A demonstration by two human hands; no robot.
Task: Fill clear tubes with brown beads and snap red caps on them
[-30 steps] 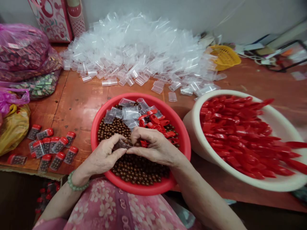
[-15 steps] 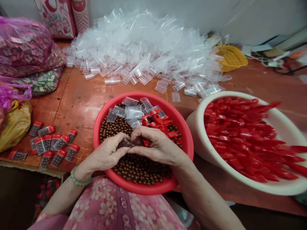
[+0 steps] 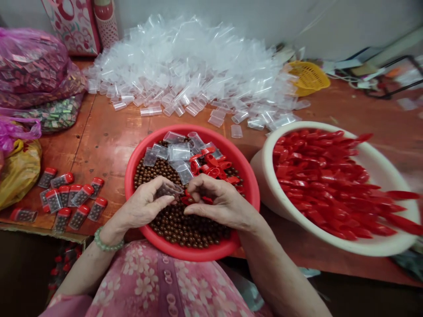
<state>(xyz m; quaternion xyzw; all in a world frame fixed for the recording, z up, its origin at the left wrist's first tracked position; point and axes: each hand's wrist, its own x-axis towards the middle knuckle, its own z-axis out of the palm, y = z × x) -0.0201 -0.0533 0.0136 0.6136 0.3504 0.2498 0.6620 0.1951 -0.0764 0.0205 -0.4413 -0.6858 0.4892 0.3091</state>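
Note:
My left hand (image 3: 147, 202) grips a small clear plastic container (image 3: 169, 189), its open end turned to the right; how full it is cannot be made out. Just right of it, my right hand (image 3: 218, 200) has thumb and fingers apart, with no held thing visible. Both hands are over a red basin (image 3: 253, 189) of brown round beads (image 3: 191, 233). Empty clear containers (image 3: 180, 152) and red caps (image 3: 213, 165) lie on the beads beyond my hands; the right hand partly covers the caps.
Bead-filled, red-capped containers (image 3: 79, 215) lie left on the wooden table (image 3: 95, 149). A white tub (image 3: 267, 176) of red plastic pieces (image 3: 324, 176) stands right. Behind are a heap of clear containers (image 3: 198, 61) and a yellow basket (image 3: 310, 77). Filled plastic bags (image 3: 33, 66) sit far left.
My right hand has drawn away from the container, and its thumb and fingers have parted. The container stays in my left hand. The view has shifted slightly.

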